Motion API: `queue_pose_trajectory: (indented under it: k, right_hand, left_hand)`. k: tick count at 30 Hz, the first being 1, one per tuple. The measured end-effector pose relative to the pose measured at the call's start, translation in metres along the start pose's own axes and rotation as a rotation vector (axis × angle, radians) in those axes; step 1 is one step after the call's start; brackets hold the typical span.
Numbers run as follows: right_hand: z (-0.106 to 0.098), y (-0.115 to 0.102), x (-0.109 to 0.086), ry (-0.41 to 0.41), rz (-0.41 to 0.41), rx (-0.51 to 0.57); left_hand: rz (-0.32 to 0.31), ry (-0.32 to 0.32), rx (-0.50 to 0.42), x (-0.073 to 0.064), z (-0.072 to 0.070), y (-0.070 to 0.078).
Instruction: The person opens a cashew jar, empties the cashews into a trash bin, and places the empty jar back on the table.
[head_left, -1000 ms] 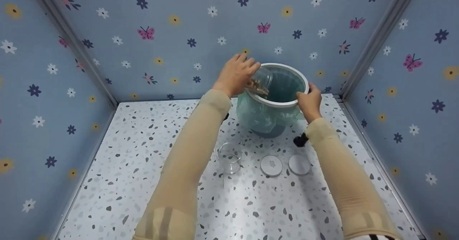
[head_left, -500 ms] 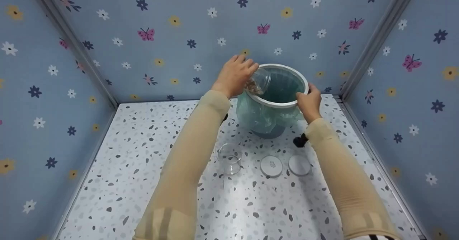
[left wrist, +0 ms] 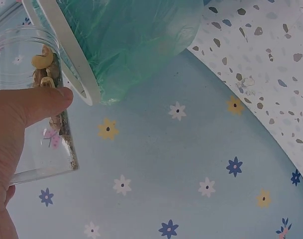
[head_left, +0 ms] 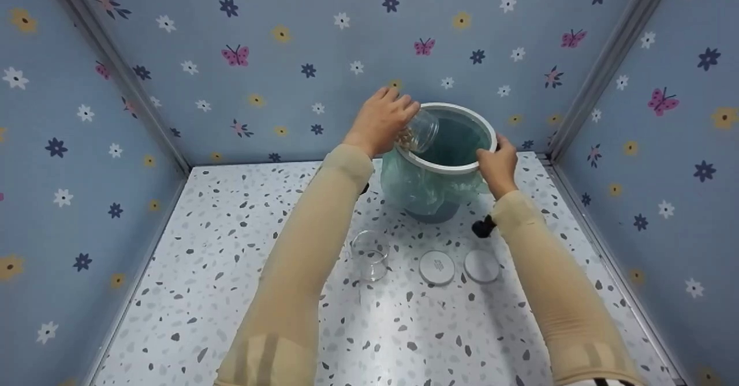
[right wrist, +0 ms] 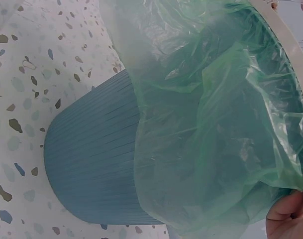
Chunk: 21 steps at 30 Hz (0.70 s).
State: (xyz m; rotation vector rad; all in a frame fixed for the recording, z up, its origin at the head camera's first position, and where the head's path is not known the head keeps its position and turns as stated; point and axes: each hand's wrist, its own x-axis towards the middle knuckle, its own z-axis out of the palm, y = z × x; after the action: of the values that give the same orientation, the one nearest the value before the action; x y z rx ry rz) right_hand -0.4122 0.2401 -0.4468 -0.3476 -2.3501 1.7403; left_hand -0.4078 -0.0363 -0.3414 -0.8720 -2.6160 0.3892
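Note:
In the head view my left hand (head_left: 381, 122) grips a clear jar (head_left: 426, 130) tilted over the rim of the trash can, its mouth toward the inside. Along the jar's lower side lie nuts (left wrist: 45, 64), some of them cashew-shaped, with fine crumbs near its base in the left wrist view. The trash can (right wrist: 101, 154) is blue and ribbed, with a white rim ring (head_left: 456, 168) and a green plastic bag (head_left: 413, 181) folded over its outside. My right hand (head_left: 500, 164) holds the rim at the right side, thumb over the ring.
A clear empty jar (head_left: 369, 256) stands on the speckled table (head_left: 231, 230) in front of the can. Two round white lids (head_left: 437, 268) lie to its right. Flower-patterned walls (head_left: 323, 45) close off the back and both sides.
The nuts have slid back from the jar's mouth and its tilt has eased slightly. My right hand keeps its place on the rim.

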Motion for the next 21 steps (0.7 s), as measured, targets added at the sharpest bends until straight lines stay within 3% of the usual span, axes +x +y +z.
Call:
queue_pose_trajectory:
  k: [7, 21]
  right_hand:
    - [-0.001, 0.0015, -0.0001, 0.001, -0.006, 0.0]
    - [-0.0006, 0.0, 0.0006, 0.003, 0.003, -0.007]
  left_hand:
    - [0.015, -0.03, 0.047, 0.0038, -0.0026, 0.0016]
    - [0.026, -0.01, 0.036, 0.005, -0.0048, 0.0001]
